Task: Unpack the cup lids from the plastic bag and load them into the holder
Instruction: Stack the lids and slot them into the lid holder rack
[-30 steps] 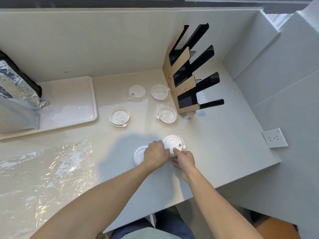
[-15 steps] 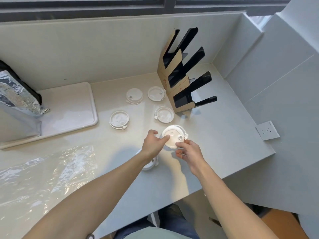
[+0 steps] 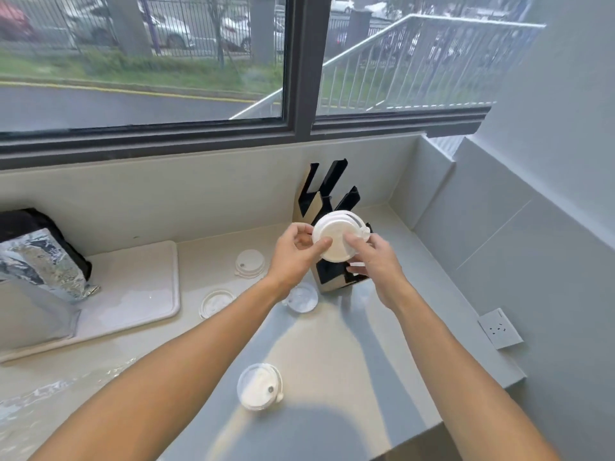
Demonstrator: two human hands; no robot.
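**Bringing a stack of lids up to the holder**

We are holding a small stack of white cup lids point(image 3: 337, 239) in the air with both hands, directly in front of the black and cardboard lid holder point(image 3: 327, 197) that is standing at the far side of the counter point(image 3: 349, 354). Our left hand point(image 3: 293, 252) is pinching the left edge of the stack, with the thumb lying across its face. Our right hand point(image 3: 374, 256) is pinching the right edge, its thumb also on the face and the other fingers curling behind. We are gripping from two sides probably because the lids are light and nested, so they could slide apart. We are tilting the stack so its face is turning toward us, which seems to match the slanting slots of the holder.

Four lids are waiting on the counter: one lid point(image 3: 250, 263) far and left of the holder, one lid point(image 3: 216, 302) nearer and more left, one lid point(image 3: 302, 297) just under our left wrist, and one lid point(image 3: 260, 385) near us. The empty plastic bag point(image 3: 40, 397) is lying flat at the near left. As far as we can see, the upper slots are empty, so the loading is only beginning, we are judging.
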